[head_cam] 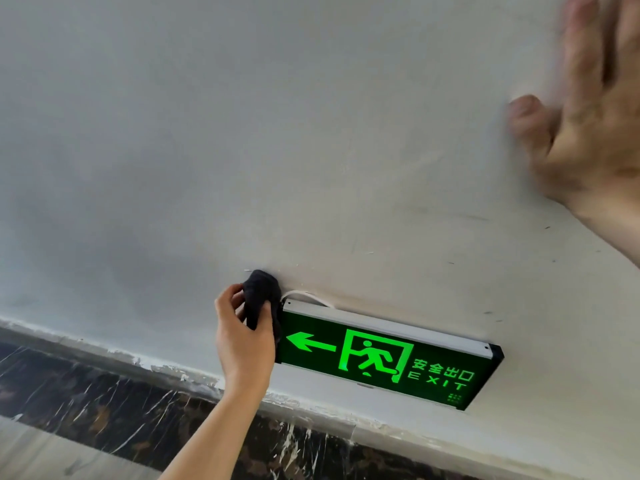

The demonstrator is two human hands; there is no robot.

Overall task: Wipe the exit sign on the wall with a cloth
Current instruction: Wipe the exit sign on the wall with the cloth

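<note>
A lit green exit sign (pixel 388 355) with a left arrow, a running figure and the word EXIT hangs low on the white wall (pixel 242 133), tilted down to the right. My left hand (pixel 242 334) grips a bunched dark cloth (pixel 261 296) and presses it against the sign's upper left corner. My right hand (pixel 588 109), blurred, lies flat with spread fingers against the wall at the upper right, well above the sign.
A thin white cable (pixel 308 297) loops out behind the sign's top left edge. Below the wall runs a dark marble skirting (pixel 104 403) with white veins and paint splashes along its top edge. Grey floor (pixel 41 452) shows at the bottom left.
</note>
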